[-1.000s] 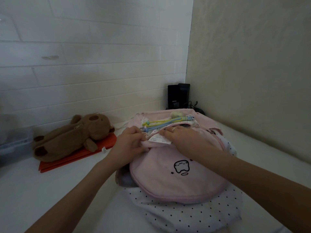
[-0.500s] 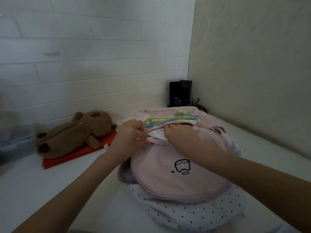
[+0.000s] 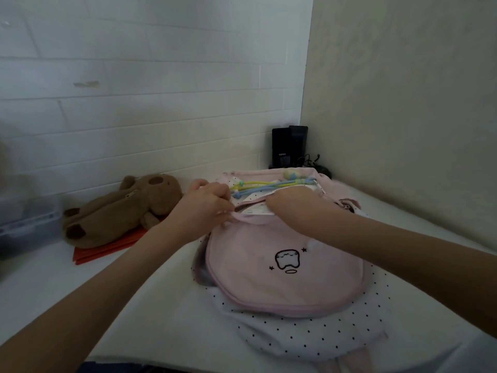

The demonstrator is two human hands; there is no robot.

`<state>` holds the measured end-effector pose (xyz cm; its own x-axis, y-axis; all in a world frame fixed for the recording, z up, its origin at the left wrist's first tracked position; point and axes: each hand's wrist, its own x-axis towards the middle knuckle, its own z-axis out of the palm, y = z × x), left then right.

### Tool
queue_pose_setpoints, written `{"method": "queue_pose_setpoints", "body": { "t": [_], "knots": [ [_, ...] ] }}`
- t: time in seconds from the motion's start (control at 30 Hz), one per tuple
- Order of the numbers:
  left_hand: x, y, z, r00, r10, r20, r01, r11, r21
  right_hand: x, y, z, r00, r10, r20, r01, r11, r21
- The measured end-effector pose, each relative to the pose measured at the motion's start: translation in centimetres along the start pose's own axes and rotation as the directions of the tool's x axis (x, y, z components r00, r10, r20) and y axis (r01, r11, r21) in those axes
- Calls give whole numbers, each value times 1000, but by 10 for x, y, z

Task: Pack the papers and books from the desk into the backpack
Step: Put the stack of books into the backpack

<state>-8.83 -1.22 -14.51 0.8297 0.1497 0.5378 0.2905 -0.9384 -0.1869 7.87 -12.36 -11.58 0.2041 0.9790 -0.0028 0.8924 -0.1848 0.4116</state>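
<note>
A pink backpack (image 3: 285, 275) with a tooth drawing lies flat on the white desk, over white polka-dot fabric. My left hand (image 3: 204, 208) pinches the upper edge of its front pocket at the left. My right hand (image 3: 290, 203) has its fingers tucked into the pocket opening, over a white label (image 3: 255, 210); its fingertips are hidden. Blue and yellow cords (image 3: 269, 185) lie along the bag's top. An orange folder (image 3: 107, 247) lies at the left under a brown plush toy (image 3: 121, 208).
A black speaker (image 3: 289, 146) with cables stands in the far corner behind the bag. A grey plastic box (image 3: 27, 214) sits at the far left. Walls close off the back and right sides. The desk's front edge (image 3: 161, 362) runs near my arms.
My right hand has slid further into the pocket opening, so its fingers are now hidden. My left hand keeps its pinch on the pocket edge. The view has shifted slightly.
</note>
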Motion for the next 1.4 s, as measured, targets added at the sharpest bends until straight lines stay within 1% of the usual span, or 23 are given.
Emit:
{"method": "queue_pose_setpoints", "body": {
  "t": [0.1, 0.17, 0.27, 0.33, 0.4, 0.47, 0.5, 0.53, 0.6, 0.63, 0.67, 0.7, 0.73, 0.8, 0.83, 0.9, 0.97, 1.0, 1.1, 1.17, 1.23, 1.3, 1.4],
  "knots": [
    [2, 10, 1, 994, 88, -59, -86, 996, 40, -12, -4, -5, 1000, -3, -15, 4, 996, 84],
    [6, 18, 4, 989, 127, -80, -124, 991, 44, -12, -13, -10, 1000, -13, 5, 12, 993, 119],
    [10, 17, 5, 990, 94, -107, -96, 995, -11, 16, -23, -13, 995, 14, 96, -22, 996, 90],
    [10, 14, 6, 995, 57, -84, -62, 997, -53, 31, -29, -8, 994, 39, 102, -50, 992, 113],
    [8, 12, 10, 999, 20, -36, -24, 993, -114, 33, -27, -6, 999, 20, 46, -28, 983, 184],
    [6, 8, 12, 999, -33, 13, 35, 970, -241, 27, -14, 0, 997, -38, -67, 55, 957, 284],
    [4, 5, 13, 997, -66, 44, 76, 946, -316, 19, -5, 5, 992, -77, -99, 105, 939, 327],
    [1, 2, 13, 989, -114, 92, 142, 903, -405, 13, 4, 11, 985, -123, -120, 159, 916, 368],
    [2, 0, 13, 942, -257, 215, 334, 761, -556, 1, 16, 23, 967, -190, -170, 246, 868, 431],
    [6, 0, 14, 915, -315, 252, 404, 721, -563, -3, 17, 28, 964, -194, -179, 255, 861, 441],
    [12, 1, 17, 901, -356, 249, 434, 726, -533, -5, 16, 32, 964, -193, -181, 255, 861, 441],
    [18, 2, 21, 898, -370, 240, 441, 757, -483, -6, 14, 34, 961, -199, -195, 266, 863, 430],
    [25, 3, 26, 898, -372, 234, 440, 783, -440, -7, 11, 36, 954, -214, -212, 286, 865, 412],
    [35, 7, 31, 894, -353, 276, 434, 836, -336, -10, 6, 38, 938, -235, -255, 319, 874, 367],
    [39, 7, 34, 889, -336, 310, 417, 875, -248, -12, 5, 40, 934, -237, -268, 322, 884, 339],
    [46, 9, 36, 864, -304, 402, 350, 936, -44, -14, 3, 42, 940, -247, -237, 309, 910, 278],
    [50, 12, 34, 849, -306, 431, 311, 949, 61, -13, 1, 43, 945, -242, -222, 296, 920, 256],
    [51, 13, 32, 857, -305, 416, 305, 950, 67, -13, 1, 41, 947, -227, -228, 284, 923, 261],
    [47, 11, 27, 897, -286, 337, 300, 954, 10, -13, -2, 34, 956, -179, -231, 236, 939, 250],
    [45, 11, 25, 918, -276, 286, 293, 956, -20, -14, -6, 32, 959, -165, -231, 213, 957, 199],
    [45, 12, 23, 937, -259, 233, 276, 960, -43, -12, -7, 32, 952, -134, -277, 178, 974, 138],
    [47, 15, 20, 944, -245, 219, 260, 965, -44, -9, -9, 30, 940, -110, -322, 145, 986, 86],
    [48, 12, 10, 942, -254, 218, 266, 964, -26, -7, -6, 22, 932, -120, -341, 143, 989, 43]
  ]
}}
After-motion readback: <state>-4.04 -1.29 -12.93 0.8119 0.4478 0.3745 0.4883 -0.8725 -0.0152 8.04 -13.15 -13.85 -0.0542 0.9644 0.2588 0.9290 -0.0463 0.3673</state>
